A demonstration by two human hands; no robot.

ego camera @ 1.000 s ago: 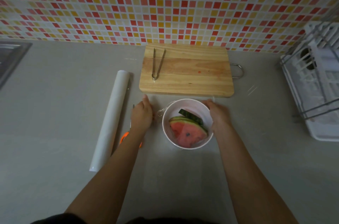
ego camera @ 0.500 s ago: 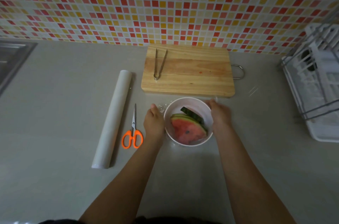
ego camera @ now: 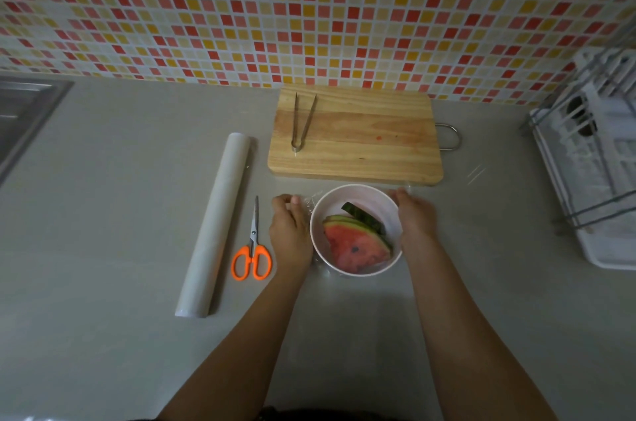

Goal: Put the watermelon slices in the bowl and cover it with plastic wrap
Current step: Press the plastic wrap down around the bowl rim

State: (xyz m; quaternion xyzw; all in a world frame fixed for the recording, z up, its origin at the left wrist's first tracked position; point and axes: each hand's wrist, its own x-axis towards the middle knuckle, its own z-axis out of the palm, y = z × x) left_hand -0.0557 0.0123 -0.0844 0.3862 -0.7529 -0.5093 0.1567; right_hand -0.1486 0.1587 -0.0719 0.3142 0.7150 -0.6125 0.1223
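Note:
A white bowl [ego camera: 365, 197] stands on the counter just in front of the cutting board. Watermelon slices [ego camera: 354, 245] with red flesh and green rind lie inside it. A clear sheet of plastic wrap [ego camera: 310, 204] is stretched over the bowl and crinkles at its left side. My left hand [ego camera: 290, 231] is against the bowl's left side, fingers curled, pinching the wrap there. My right hand [ego camera: 414, 218] cups the bowl's right side with its fingers curled over the wrap at the rim.
The plastic wrap roll [ego camera: 215, 224] lies to the left, with orange-handled scissors [ego camera: 253, 258] between it and my left hand. Metal tongs [ego camera: 303, 121] rest on the wooden cutting board [ego camera: 361, 145]. A white dish rack [ego camera: 592, 179] is at the right and a sink [ego camera: 20, 110] at far left.
My left hand has moved right from over the scissors to the bowl's left side, uncovering the scissors. My right hand stayed at the bowl's right side.

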